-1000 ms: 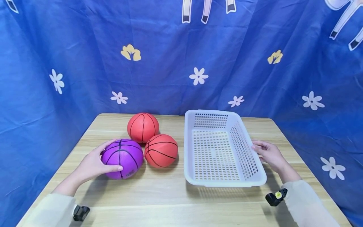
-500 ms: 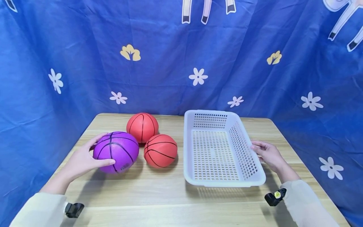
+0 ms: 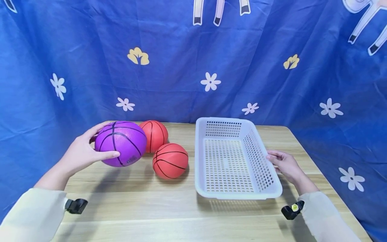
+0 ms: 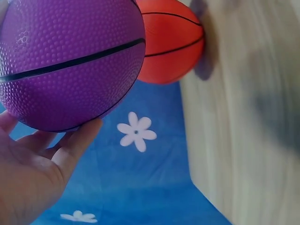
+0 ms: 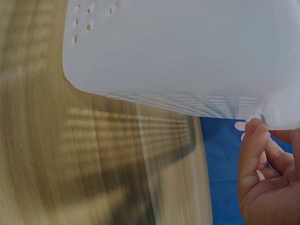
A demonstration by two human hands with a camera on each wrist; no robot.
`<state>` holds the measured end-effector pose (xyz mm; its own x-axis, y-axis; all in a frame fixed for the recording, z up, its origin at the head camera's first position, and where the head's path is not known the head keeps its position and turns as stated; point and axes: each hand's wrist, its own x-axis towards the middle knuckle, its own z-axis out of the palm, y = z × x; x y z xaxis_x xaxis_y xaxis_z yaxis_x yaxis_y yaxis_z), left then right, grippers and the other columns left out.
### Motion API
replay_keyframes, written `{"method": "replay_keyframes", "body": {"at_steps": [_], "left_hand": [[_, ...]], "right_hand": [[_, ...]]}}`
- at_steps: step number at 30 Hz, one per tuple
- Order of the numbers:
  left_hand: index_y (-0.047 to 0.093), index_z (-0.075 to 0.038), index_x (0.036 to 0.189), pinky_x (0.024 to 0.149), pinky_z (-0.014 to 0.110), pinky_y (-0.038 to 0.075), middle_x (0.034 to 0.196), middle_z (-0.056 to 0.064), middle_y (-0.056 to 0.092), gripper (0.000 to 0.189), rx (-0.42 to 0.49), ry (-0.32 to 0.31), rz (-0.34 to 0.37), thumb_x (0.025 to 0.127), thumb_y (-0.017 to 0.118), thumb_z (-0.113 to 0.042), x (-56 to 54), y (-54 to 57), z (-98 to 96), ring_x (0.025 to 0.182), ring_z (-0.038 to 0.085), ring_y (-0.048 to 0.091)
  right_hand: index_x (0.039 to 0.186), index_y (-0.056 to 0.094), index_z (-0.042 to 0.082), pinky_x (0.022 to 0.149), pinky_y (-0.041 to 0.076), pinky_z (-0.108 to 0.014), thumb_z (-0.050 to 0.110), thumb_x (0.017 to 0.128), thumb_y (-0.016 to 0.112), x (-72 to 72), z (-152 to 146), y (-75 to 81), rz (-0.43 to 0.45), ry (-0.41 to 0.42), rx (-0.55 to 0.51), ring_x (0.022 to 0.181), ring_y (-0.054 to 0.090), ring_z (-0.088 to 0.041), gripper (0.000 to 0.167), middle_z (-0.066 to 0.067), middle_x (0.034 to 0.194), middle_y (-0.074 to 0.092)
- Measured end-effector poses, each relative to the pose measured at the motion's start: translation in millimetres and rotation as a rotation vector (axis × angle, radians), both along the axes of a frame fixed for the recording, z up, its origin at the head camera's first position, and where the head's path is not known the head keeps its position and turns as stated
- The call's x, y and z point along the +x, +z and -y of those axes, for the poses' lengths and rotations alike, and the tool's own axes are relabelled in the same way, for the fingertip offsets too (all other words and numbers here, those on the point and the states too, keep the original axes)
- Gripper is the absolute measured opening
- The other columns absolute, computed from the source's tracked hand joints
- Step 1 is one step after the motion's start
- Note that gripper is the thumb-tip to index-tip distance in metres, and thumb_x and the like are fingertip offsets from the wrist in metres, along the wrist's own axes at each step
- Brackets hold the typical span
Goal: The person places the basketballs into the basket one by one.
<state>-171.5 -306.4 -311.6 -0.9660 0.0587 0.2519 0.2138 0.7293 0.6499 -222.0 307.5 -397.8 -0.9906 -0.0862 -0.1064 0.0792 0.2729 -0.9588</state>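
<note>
My left hand [image 3: 79,152] grips a purple basketball [image 3: 125,144] from its left side, with the thumb across the near face and fingers on the far side. The ball hangs above the table, and its shadow falls below. In the left wrist view the fingers [image 4: 77,143] curve against the purple surface. At the right, my right hand [image 3: 285,165] pinches the rim of a white plastic basket [image 3: 198,158], which stands on the table. Its curled fingers also show at the basket's edge in the right wrist view.
Behind the purple ball, a red basketball [image 3: 155,134] is partly covered by it. Another red basketball [image 3: 170,161] sits nearer, left of the basket. The wooden table [image 3: 157,215] ends against a blue curtain [image 3: 169,67] with flower prints.
My left hand has lifted the purple basketball off the table and brought it up and slightly left. The right hand and the basket have stayed in place.
</note>
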Motion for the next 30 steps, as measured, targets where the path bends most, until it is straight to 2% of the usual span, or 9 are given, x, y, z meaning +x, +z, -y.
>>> {"method": "replay_keyframes", "body": {"at_steps": [5, 14, 18, 22, 24, 30], "left_hand": [[0.029, -0.019, 0.150, 0.077, 0.062, 0.049, 0.131, 0.032, 0.044, 0.099, 0.009, -0.008, 0.016, 0.070, 0.085, -0.032, -12.8, 10.4, -11.9, 0.109, 0.049, 0.049], [0.027, -0.025, 0.151, 0.083, 0.063, 0.046, 0.134, 0.027, 0.043, 0.101, 0.049, -0.030, 0.024, 0.070, 0.085, -0.039, -35.1, 21.7, -44.3, 0.114, 0.046, 0.047], [0.027, -0.024, 0.151, 0.087, 0.061, 0.045, 0.140, 0.022, 0.042, 0.103, 0.074, -0.031, 0.040, 0.068, 0.085, -0.042, -44.6, 24.3, -58.5, 0.118, 0.043, 0.047], [0.030, -0.021, 0.150, 0.088, 0.060, 0.045, 0.145, 0.017, 0.038, 0.102, 0.121, -0.073, 0.021, 0.067, 0.086, -0.038, -54.6, 25.3, -71.8, 0.121, 0.042, 0.045], [0.030, -0.021, 0.150, 0.089, 0.060, 0.045, 0.144, 0.017, 0.039, 0.102, 0.132, -0.089, 0.019, 0.067, 0.087, -0.037, -58.8, 26.5, -78.9, 0.121, 0.041, 0.045], [0.033, -0.024, 0.148, 0.090, 0.058, 0.045, 0.140, 0.017, 0.043, 0.101, 0.139, -0.085, 0.040, 0.065, 0.087, -0.041, -71.5, 31.2, -101.0, 0.120, 0.038, 0.047]], "right_hand": [[0.137, 0.038, -0.012, 0.074, 0.055, -0.030, 0.020, 0.098, 0.054, 0.0, 0, -0.4, -0.003, 0.006, -0.005, 0.089, 0.064, -0.010, 0.053, -0.013, 0.114, 0.064], [0.137, 0.038, -0.013, 0.074, 0.055, -0.029, 0.019, 0.099, 0.054, 1.2, 0, -0.5, -0.007, 0.008, -0.010, 0.088, 0.064, -0.009, 0.052, -0.011, 0.113, 0.065], [0.137, 0.038, -0.013, 0.074, 0.055, -0.029, 0.019, 0.099, 0.054, 1.4, 0, -0.4, -0.009, 0.007, -0.007, 0.088, 0.064, -0.009, 0.052, -0.013, 0.115, 0.064], [0.136, 0.039, -0.014, 0.074, 0.055, -0.030, 0.019, 0.099, 0.054, 0.8, 1, -1.4, -0.023, 0.012, 0.001, 0.088, 0.064, -0.009, 0.052, -0.017, 0.117, 0.062], [0.136, 0.039, -0.014, 0.074, 0.055, -0.030, 0.019, 0.099, 0.054, 0.4, 1, -2.0, -0.027, 0.012, 0.003, 0.088, 0.064, -0.009, 0.052, -0.018, 0.117, 0.062], [0.136, 0.040, -0.013, 0.074, 0.055, -0.030, 0.019, 0.098, 0.054, 0.1, 0, -2.3, -0.026, 0.008, 0.013, 0.088, 0.064, -0.010, 0.052, -0.018, 0.117, 0.062]]}}
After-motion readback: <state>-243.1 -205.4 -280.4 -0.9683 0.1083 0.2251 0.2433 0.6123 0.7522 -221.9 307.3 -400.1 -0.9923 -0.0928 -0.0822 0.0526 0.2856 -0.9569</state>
